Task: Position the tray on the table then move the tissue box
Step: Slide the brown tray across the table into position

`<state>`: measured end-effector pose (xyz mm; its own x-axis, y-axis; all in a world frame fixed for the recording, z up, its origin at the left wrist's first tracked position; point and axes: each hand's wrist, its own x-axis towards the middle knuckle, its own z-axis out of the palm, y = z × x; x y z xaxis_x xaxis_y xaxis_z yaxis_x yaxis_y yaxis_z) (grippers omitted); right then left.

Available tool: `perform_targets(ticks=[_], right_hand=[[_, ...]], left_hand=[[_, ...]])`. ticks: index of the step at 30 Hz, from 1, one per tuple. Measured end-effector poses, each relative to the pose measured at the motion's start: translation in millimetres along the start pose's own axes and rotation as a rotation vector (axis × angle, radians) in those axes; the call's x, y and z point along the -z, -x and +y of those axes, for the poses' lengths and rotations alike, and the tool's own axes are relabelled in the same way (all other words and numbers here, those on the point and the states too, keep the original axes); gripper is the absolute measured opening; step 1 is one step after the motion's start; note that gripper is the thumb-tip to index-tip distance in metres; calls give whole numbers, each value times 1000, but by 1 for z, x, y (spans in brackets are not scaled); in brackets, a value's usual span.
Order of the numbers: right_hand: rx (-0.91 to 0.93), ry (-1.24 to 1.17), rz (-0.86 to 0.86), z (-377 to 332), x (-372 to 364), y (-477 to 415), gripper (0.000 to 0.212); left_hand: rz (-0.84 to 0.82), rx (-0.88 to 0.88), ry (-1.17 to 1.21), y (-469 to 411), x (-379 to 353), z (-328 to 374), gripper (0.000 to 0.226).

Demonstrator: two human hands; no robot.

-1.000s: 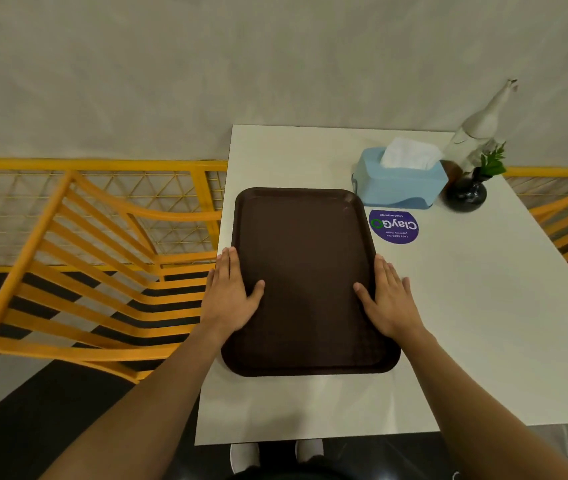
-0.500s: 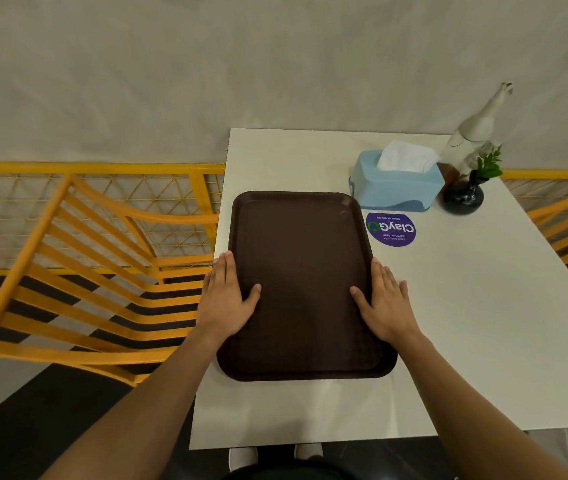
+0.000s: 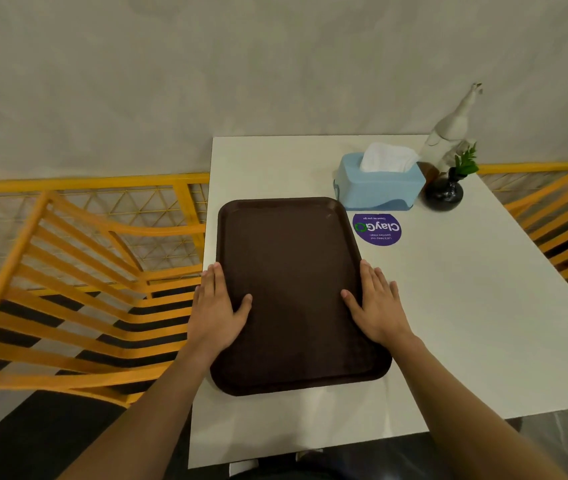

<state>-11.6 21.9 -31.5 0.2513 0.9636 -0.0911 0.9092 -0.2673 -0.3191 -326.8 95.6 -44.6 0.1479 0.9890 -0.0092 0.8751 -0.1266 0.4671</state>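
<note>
A dark brown tray (image 3: 293, 271) lies flat on the white table (image 3: 466, 323), along its left side. My left hand (image 3: 215, 311) grips the tray's left rim, thumb on the inside. My right hand (image 3: 378, 306) grips the right rim the same way. A light blue tissue box (image 3: 378, 187) with a white tissue sticking out stands just beyond the tray's far right corner, close to it.
A purple round sticker (image 3: 378, 228) lies on the table right of the tray. A black vase with a green sprig (image 3: 443, 194) and a white bottle (image 3: 450, 129) stand behind the box. Yellow chairs (image 3: 78, 289) flank the table on both sides. A grey wall rises behind.
The tray and both hands hold nearly the same place on the table; only the view has shifted slightly.
</note>
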Motion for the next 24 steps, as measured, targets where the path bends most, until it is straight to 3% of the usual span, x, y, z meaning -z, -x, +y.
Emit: perform_targets(ticks=[9, 14, 17, 24], right_hand=[[-20, -162, -16, 1, 12, -1, 82], [-109, -357, 122, 18, 41, -8, 79], [-105, -354, 244, 39, 67, -28, 69], [-120, -399, 374, 94, 127, -113, 68]], left_hand=[[-47, 27, 175, 0, 9, 0, 93], [46, 25, 283, -9, 27, 14, 87], [87, 2, 313, -27, 30, 47, 86], [59, -100, 366, -92, 3, 166, 91]])
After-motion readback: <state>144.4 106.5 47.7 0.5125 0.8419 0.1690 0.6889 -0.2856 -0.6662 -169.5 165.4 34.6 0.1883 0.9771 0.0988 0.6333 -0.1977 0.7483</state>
